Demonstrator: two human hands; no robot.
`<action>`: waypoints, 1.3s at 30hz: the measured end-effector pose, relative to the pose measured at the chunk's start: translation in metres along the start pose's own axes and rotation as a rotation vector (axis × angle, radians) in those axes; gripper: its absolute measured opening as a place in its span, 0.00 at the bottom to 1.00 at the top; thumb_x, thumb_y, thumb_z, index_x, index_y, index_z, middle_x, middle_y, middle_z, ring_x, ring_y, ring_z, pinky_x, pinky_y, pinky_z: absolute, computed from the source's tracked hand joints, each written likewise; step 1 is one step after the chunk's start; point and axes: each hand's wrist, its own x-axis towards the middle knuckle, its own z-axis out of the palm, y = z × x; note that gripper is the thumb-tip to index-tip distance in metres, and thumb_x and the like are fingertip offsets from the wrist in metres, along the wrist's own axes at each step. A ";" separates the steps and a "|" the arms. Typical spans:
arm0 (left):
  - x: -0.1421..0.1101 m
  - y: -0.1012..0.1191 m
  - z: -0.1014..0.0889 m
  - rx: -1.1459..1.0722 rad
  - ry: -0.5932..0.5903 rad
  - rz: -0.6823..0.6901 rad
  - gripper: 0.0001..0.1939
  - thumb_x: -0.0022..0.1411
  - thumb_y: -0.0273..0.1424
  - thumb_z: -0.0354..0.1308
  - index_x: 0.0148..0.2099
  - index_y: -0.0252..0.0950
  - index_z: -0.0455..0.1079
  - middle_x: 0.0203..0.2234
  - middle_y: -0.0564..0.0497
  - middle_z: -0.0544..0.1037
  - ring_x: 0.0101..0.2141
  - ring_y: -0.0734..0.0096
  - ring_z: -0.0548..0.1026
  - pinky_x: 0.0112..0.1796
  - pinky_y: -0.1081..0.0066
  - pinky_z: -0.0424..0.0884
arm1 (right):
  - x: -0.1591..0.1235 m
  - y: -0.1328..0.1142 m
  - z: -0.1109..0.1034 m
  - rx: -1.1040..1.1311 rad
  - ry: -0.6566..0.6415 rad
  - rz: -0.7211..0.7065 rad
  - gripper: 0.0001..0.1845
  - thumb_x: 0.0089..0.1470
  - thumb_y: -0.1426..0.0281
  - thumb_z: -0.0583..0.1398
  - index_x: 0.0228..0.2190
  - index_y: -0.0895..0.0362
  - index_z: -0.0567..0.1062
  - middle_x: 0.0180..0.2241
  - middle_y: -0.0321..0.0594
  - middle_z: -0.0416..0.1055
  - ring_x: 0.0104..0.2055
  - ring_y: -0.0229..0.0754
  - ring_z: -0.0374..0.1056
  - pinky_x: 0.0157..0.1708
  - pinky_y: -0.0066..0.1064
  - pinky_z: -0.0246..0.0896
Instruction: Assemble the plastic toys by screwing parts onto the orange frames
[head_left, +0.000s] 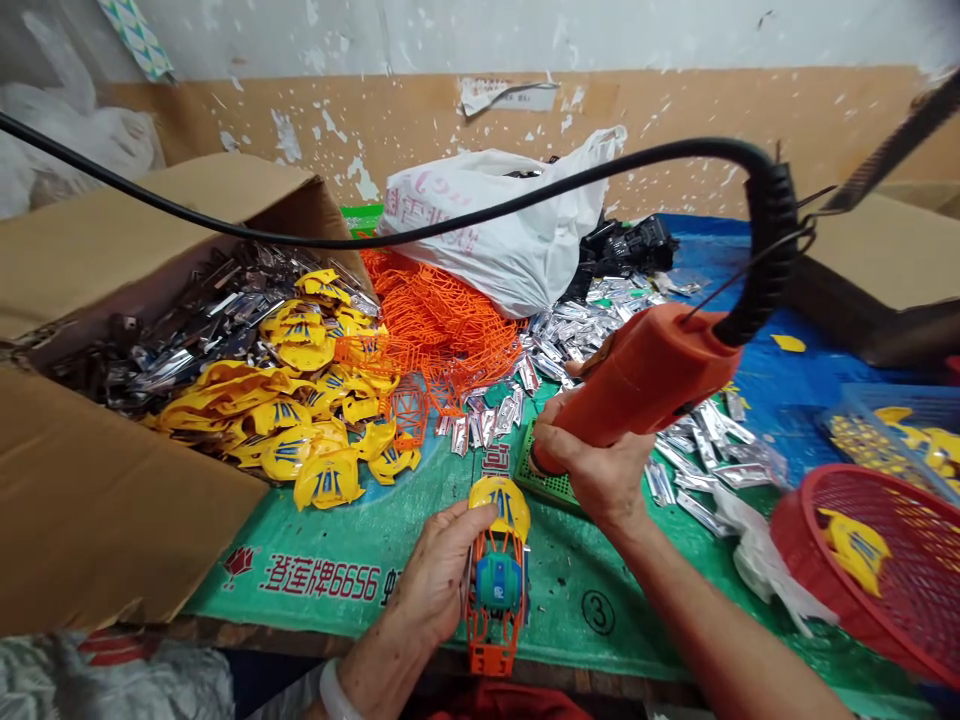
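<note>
My left hand [442, 560] is closed around a toy car [499, 580] near the table's front edge. Its thumb presses on the car's yellow hood; behind that are an orange tube frame and a teal middle part. My right hand [600, 460] grips a red-orange electric screwdriver [645, 375], tilted, with its lower end down over a green perforated tray [551, 485]. The tray is partly covered by the hand and tool, so the screwdriver's tip and the tray's contents are hidden. Just beyond the tray lie silver chromed parts [487, 420].
A cardboard box [112, 500] at left spills yellow hoods [330, 478] and dark parts. Behind are orange frames [442, 320] and a white plastic bag [502, 230]. A red basket [806, 530] and blue crate [862, 400] stand at right. A black cable [360, 242] arcs overhead.
</note>
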 end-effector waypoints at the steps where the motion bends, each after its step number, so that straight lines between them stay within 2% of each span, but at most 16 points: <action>1: 0.000 0.000 0.000 0.000 0.008 -0.003 0.12 0.47 0.32 0.66 0.33 0.28 0.76 0.21 0.48 0.79 0.19 0.74 0.72 0.21 0.76 0.69 | -0.001 -0.001 0.001 -0.003 -0.003 -0.004 0.06 0.35 0.74 0.66 0.17 0.57 0.73 0.18 0.32 0.68 0.20 0.35 0.63 0.21 0.28 0.62; 9: 0.004 -0.003 -0.002 0.002 -0.021 -0.010 0.13 0.48 0.33 0.66 0.35 0.29 0.75 0.22 0.48 0.79 0.18 0.75 0.72 0.21 0.77 0.68 | 0.001 0.000 0.001 0.071 0.024 0.072 0.06 0.35 0.74 0.66 0.17 0.58 0.73 0.17 0.32 0.68 0.18 0.34 0.62 0.18 0.29 0.60; 14: 0.006 -0.005 -0.003 -0.040 -0.027 -0.011 0.11 0.47 0.31 0.67 0.33 0.29 0.74 0.21 0.49 0.79 0.19 0.74 0.73 0.21 0.76 0.69 | 0.004 -0.020 -0.007 0.272 0.035 0.068 0.08 0.34 0.76 0.67 0.20 0.57 0.73 0.21 0.32 0.70 0.22 0.35 0.65 0.21 0.29 0.63; 19: 0.009 -0.007 -0.005 -0.100 -0.038 -0.023 0.11 0.45 0.30 0.67 0.30 0.28 0.75 0.20 0.49 0.78 0.18 0.74 0.73 0.20 0.76 0.69 | -0.012 -0.046 -0.014 0.410 -0.106 0.144 0.21 0.35 0.76 0.67 0.35 0.52 0.74 0.24 0.31 0.70 0.23 0.37 0.67 0.23 0.32 0.66; 22: 0.010 -0.007 -0.005 -0.125 -0.064 0.002 0.12 0.43 0.30 0.69 0.31 0.28 0.75 0.20 0.49 0.78 0.18 0.74 0.72 0.21 0.76 0.69 | -0.022 -0.050 -0.014 0.426 -0.158 0.163 0.33 0.35 0.77 0.66 0.47 0.48 0.69 0.24 0.30 0.70 0.24 0.38 0.67 0.22 0.31 0.65; 24: 0.010 -0.006 -0.005 -0.127 -0.071 0.011 0.13 0.42 0.30 0.69 0.31 0.28 0.75 0.20 0.49 0.78 0.19 0.74 0.73 0.22 0.75 0.69 | -0.025 -0.050 -0.012 0.431 -0.163 0.185 0.37 0.36 0.77 0.66 0.49 0.47 0.66 0.25 0.30 0.70 0.24 0.38 0.67 0.20 0.30 0.64; 34: 0.012 -0.007 -0.006 -0.138 -0.087 0.004 0.11 0.45 0.30 0.68 0.31 0.29 0.74 0.19 0.50 0.77 0.19 0.73 0.73 0.24 0.74 0.71 | -0.026 -0.043 -0.008 0.433 -0.192 0.197 0.36 0.36 0.77 0.65 0.49 0.47 0.64 0.24 0.30 0.69 0.24 0.40 0.67 0.18 0.30 0.63; 39: 0.010 -0.005 -0.005 -0.150 -0.057 0.000 0.10 0.46 0.28 0.68 0.31 0.28 0.74 0.19 0.50 0.77 0.19 0.73 0.73 0.23 0.75 0.71 | -0.026 -0.038 -0.007 0.414 -0.200 0.159 0.36 0.37 0.77 0.66 0.49 0.48 0.65 0.24 0.30 0.69 0.25 0.38 0.66 0.23 0.32 0.65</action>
